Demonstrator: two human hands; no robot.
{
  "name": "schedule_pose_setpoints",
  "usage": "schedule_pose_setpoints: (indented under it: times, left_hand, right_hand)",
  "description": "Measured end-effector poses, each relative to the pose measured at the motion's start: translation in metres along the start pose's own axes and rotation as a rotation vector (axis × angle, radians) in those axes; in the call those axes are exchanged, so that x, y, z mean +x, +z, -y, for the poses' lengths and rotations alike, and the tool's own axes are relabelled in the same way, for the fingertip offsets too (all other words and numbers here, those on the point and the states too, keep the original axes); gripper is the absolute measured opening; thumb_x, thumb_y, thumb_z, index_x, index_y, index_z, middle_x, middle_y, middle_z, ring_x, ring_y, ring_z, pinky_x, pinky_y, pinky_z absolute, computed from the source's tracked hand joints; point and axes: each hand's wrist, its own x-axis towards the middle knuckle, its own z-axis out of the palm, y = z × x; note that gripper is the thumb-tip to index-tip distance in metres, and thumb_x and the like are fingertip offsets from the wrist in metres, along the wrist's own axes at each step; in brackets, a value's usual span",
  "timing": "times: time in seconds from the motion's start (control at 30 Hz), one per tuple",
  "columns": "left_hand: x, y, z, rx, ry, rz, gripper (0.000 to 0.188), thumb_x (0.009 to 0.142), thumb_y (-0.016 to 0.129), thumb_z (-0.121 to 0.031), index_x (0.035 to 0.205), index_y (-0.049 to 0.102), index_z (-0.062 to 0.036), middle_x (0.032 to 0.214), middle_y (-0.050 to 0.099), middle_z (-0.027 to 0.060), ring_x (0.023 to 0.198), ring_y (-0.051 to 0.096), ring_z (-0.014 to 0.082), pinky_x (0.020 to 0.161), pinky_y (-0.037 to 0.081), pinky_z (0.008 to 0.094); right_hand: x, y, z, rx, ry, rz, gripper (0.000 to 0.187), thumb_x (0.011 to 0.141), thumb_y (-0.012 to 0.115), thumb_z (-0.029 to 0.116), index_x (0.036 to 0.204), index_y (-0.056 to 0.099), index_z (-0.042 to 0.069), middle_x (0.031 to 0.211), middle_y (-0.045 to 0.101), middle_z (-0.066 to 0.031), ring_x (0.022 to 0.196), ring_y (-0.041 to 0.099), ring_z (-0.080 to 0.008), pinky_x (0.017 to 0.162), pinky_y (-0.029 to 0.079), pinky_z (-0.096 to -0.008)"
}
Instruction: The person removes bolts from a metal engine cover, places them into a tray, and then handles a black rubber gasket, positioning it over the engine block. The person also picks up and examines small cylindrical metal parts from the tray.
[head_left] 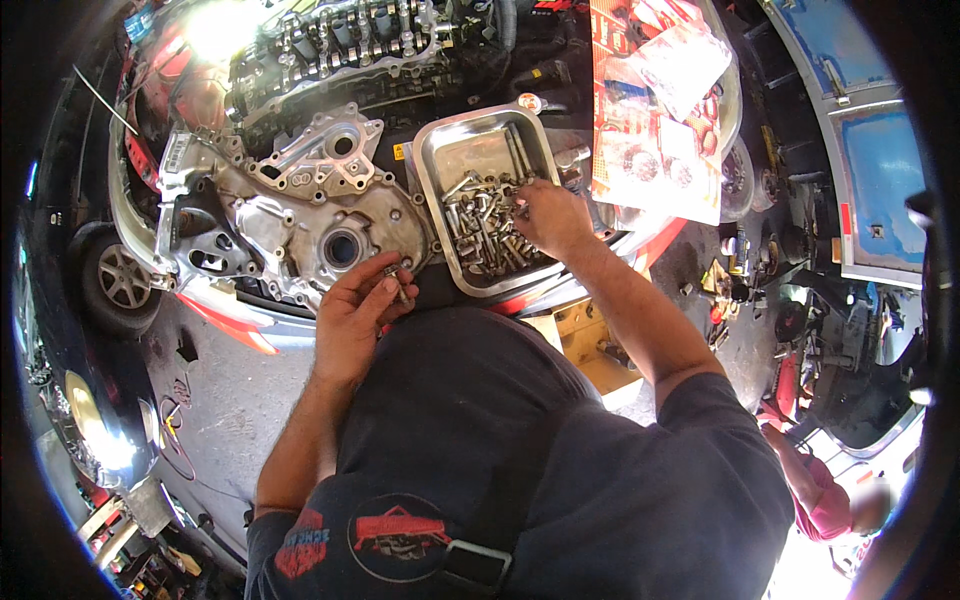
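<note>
A metal tray (437, 228) full of loose bolts (485, 225) rests on the front of an open engine bay. My right hand (548, 215) reaches into the tray from its right side, fingers bent down among the bolts; what its fingertips grip, if anything, is hidden. Just left of the tray lies a grey cast engine cover (285, 225) with a round dark bore. By the cover's lower right edge, my left hand (355, 312) is closed around a few small bolts (401, 284), pinched between thumb and fingers.
Behind the cover is an engine with its camshafts (340, 45) exposed. Printed packaging (655, 130) lies right of the tray. Below the bumper stands an open cardboard box (590, 345). A car wheel (120, 280) is at far left, and another person (825, 495) is at lower right.
</note>
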Motion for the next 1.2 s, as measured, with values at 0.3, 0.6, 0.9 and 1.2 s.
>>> schedule_pose_setpoints:
  times: [0.3, 0.6, 0.9, 1.2]
  left_hand:
    - [-0.007, 0.005, -0.015, -0.019, -0.157, -0.071, 0.038, 0.095, 0.063, -0.011, 0.13, 0.056, -0.0017, 0.113, 0.066, 0.0125, 0.103, 0.065, 0.0201, 0.088, 0.054, 0.0322]
    - [-0.009, 0.037, -0.031, -0.008, -0.128, 0.188, 0.034, 0.094, 0.063, -0.014, 0.126, 0.057, -0.0029, 0.113, 0.067, 0.0092, 0.1, 0.067, 0.0196, 0.084, 0.058, 0.034]
    - [-0.021, 0.034, -0.032, 0.002, -0.028, 0.187, 0.03, 0.095, 0.061, -0.011, 0.123, 0.056, -0.0031, 0.111, 0.068, 0.0107, 0.097, 0.067, 0.0185, 0.082, 0.057, 0.0336]
    - [-0.022, 0.03, -0.03, -0.046, 0.029, 0.063, 0.027, 0.097, 0.059, -0.01, 0.122, 0.053, -0.0023, 0.116, 0.066, 0.015, 0.103, 0.066, 0.0201, 0.086, 0.056, 0.0314]
  right_hand:
    - [-0.036, -0.067, 0.019, 0.45, -0.236, -0.304, 0.023, 0.079, 0.071, 0.011, 0.101, 0.068, 0.009, 0.094, 0.065, -0.0102, 0.081, 0.065, -0.0286, 0.074, 0.053, -0.0381]
    - [-0.06, -0.088, 0.088, 0.619, -0.617, -0.222, 0.023, 0.081, 0.067, 0.007, 0.104, 0.066, 0.009, 0.087, 0.059, -0.0113, 0.082, 0.062, -0.0323, 0.073, 0.052, -0.0403]
    - [-0.069, -0.08, 0.103, 0.827, -0.519, -0.217, 0.024, 0.082, 0.068, 0.007, 0.106, 0.066, 0.009, 0.087, 0.062, -0.011, 0.082, 0.064, -0.0294, 0.074, 0.052, -0.0377]
    - [-0.077, -0.071, 0.092, 0.905, -0.353, -0.131, 0.02, 0.082, 0.073, 0.01, 0.1, 0.065, 0.008, 0.075, 0.058, -0.0054, 0.07, 0.057, -0.0154, 0.067, 0.048, -0.0286]
